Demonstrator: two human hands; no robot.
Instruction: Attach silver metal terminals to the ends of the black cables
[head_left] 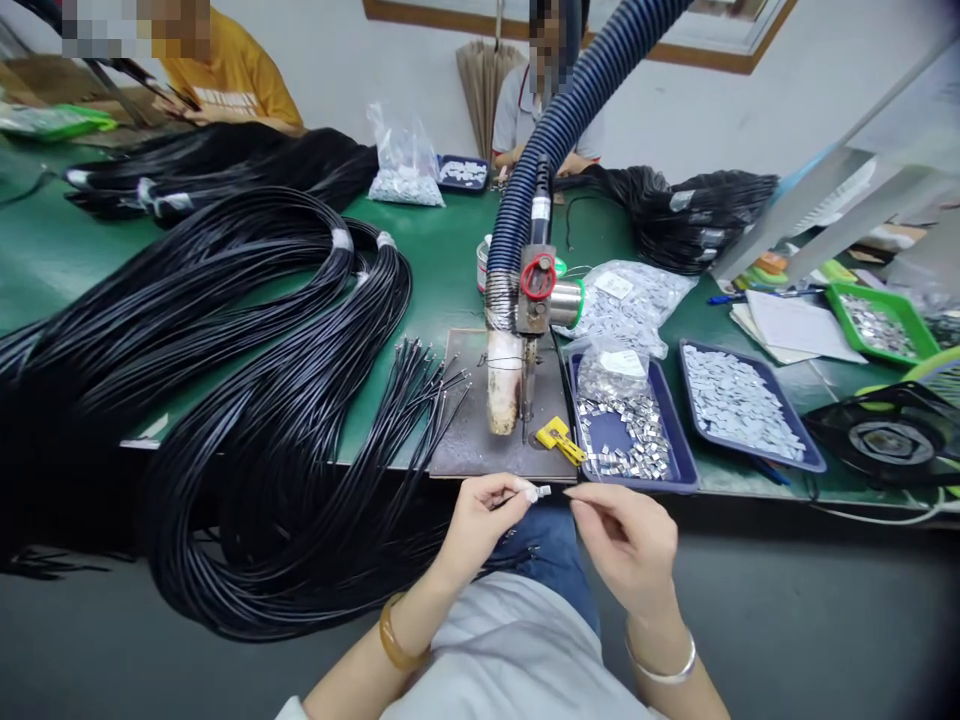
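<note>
My left hand [486, 515] pinches a small silvery metal connector [545, 491] between thumb and forefinger, just over the table's front edge. Close by on its right, my right hand [630, 540] has its fingers curled in, thumb near forefinger; whatever is at their tips is too small to make out. Beyond both hands lies a brown work plate [472, 440] with a yellow clip-like tool [561, 441] on it. A soldering head [529, 370] points down over that plate beside a ribbed hose [517, 225]. Thin black cables [401, 400] with bared ends reach the plate from the left.
Large bundles of black cable [262, 480] cover the left side and hang over the edge. On the right are a blue tray [679, 450] of metal connectors, a tray [814, 455] of white pieces and a fan [885, 435]. Two people sit across the green table [450, 265].
</note>
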